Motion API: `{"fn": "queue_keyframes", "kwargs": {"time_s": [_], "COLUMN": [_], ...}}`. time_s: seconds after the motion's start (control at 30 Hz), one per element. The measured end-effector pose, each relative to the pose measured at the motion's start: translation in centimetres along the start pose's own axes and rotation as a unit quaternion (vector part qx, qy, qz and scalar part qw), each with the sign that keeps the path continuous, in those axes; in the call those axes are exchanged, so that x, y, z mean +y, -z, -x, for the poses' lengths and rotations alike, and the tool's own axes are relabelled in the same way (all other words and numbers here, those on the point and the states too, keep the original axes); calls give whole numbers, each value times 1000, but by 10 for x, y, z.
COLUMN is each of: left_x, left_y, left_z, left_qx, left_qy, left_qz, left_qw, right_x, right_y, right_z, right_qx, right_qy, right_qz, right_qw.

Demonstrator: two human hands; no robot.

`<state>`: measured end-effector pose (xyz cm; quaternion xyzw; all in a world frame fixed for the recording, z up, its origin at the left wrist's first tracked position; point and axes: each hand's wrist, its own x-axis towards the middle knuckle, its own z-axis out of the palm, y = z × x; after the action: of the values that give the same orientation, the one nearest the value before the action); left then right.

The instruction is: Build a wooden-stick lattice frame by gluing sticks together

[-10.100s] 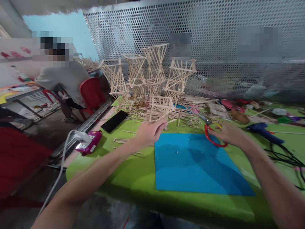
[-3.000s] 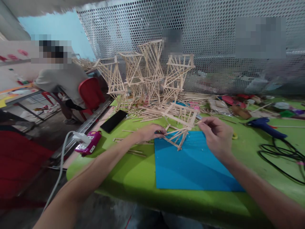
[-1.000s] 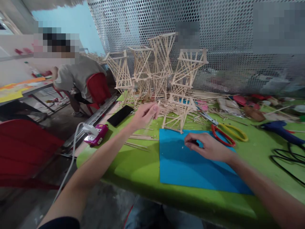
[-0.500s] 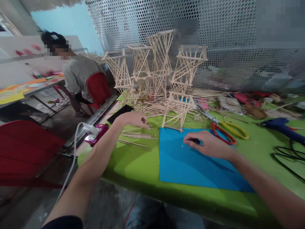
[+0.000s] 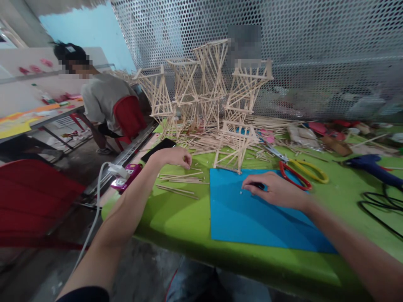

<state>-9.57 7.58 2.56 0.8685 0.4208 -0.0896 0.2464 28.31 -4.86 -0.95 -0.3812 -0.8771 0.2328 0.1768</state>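
Loose sticks [image 5: 181, 178]: thin, straight, pale wood splints lying in a flat fan on the smooth lime-green table [image 5: 176, 226], just left of the blue sheet [image 5: 252, 222]. The left hand [image 5: 171, 156] hovers over their far end, fingers curled inward; whether a stick is pinched cannot be told. The right hand [image 5: 277, 192] lies palm down on the matte, rectangular blue sheet, fingertips drawn together over a small dark spot; its hold cannot be told either.

Half a second earlier the left fingers pointed out flat toward the sticks; now they are bent in. The right hand has stayed in place.

The sticks are of even width, unpainted, some crossing one another. Just beyond the sheet's far edge stands a small open stick frame [image 5: 234, 147], and behind it taller lattice towers [image 5: 208, 84] rise from a heap of splints against a perforated metal screen [image 5: 315, 42]. Red-and-yellow-handled scissors [image 5: 302, 174] lie right of the frame; a black phone [image 5: 158, 149] lies left.
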Motion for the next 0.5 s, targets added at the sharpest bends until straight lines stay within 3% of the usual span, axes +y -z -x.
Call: {"fn": "queue_keyframes", "kwargs": {"time_s": [0.1, 0.2, 0.33, 0.5], "left_x": [-1, 12, 60, 113], "left_y": [0, -1, -13, -48], "left_z": [-1, 0, 4, -5], "left_qx": [36, 104, 141, 219], "left_qy": [-11, -51, -144, -226], "left_qz": [-9, -1, 49, 98], "left_qw": [999, 993, 978, 944], "right_x": [1, 1, -7, -17], "right_y": [0, -2, -7, -13], "right_z": [0, 0, -4, -10], "right_qx": [1, 24, 105, 180], "right_qy": [1, -13, -68, -97], "right_qz": [1, 4, -21, -113], "right_qw": [1000, 1000, 992, 972]}}
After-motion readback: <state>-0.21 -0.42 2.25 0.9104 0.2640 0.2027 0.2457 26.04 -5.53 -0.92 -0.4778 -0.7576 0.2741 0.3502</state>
